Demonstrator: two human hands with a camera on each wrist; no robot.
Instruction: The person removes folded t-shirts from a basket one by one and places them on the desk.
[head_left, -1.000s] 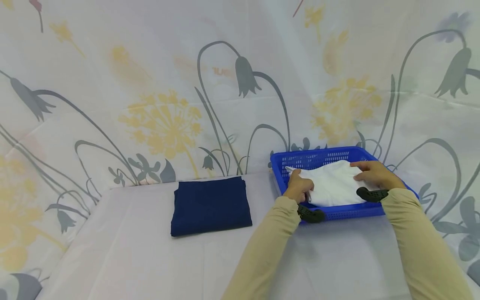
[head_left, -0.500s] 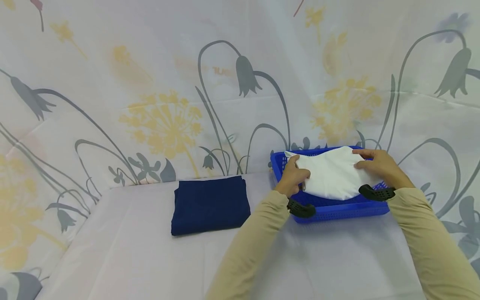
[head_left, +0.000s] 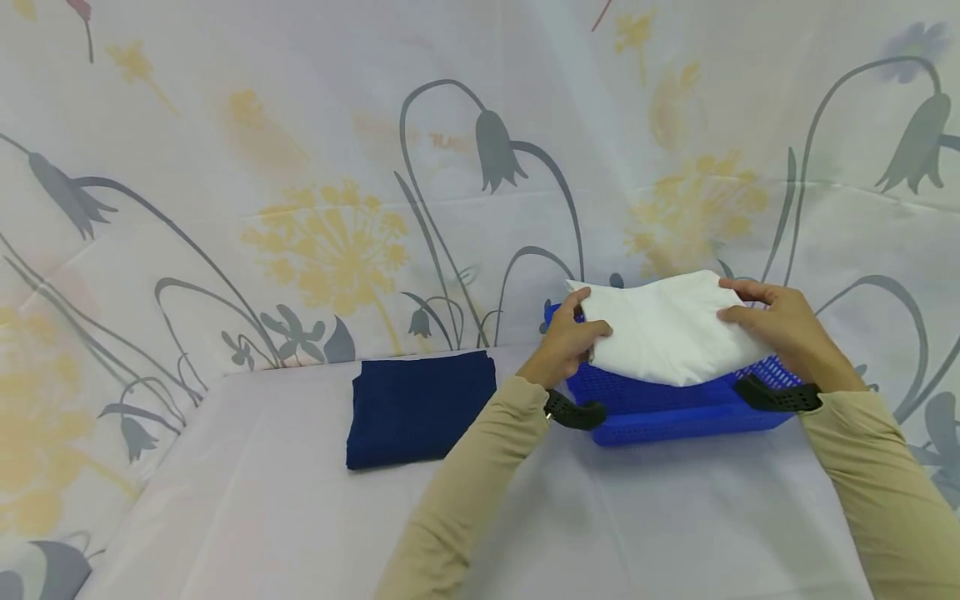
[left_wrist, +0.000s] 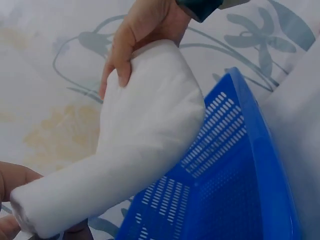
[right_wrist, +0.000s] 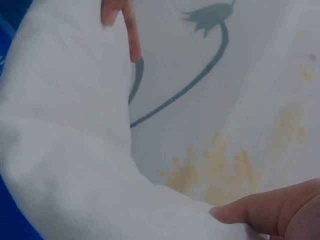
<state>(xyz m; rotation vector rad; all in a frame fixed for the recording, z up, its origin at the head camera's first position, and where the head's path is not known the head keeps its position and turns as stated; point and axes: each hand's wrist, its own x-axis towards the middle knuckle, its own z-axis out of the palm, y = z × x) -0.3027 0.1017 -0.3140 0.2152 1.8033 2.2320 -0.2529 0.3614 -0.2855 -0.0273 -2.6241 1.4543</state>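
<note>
A folded white cloth (head_left: 671, 329) hangs between both hands over the blue basket (head_left: 690, 423), sagging in the middle. My left hand (head_left: 568, 337) pinches its left end, thumb on the near face. The right hand (head_left: 780, 325) grips the opposite end, thumb in front and fingers behind. In the left wrist view the cloth (left_wrist: 145, 115) bows down above the slotted wall of the basket (left_wrist: 277, 175). The right wrist view shows the cloth (right_wrist: 65, 125) close up, with a thumb at either end.
A folded navy cloth (head_left: 420, 412) lies on the white-covered table (head_left: 300, 517), left of the basket. Behind the table hangs a flower-printed curtain (head_left: 330, 125). Black wrist straps (head_left: 577, 410) sit at both cuffs.
Both hands have lifted the white cloth up out of the blue basket, moving slightly apart. The basket's inside now shows beneath it. The navy cloth stays where it was.
</note>
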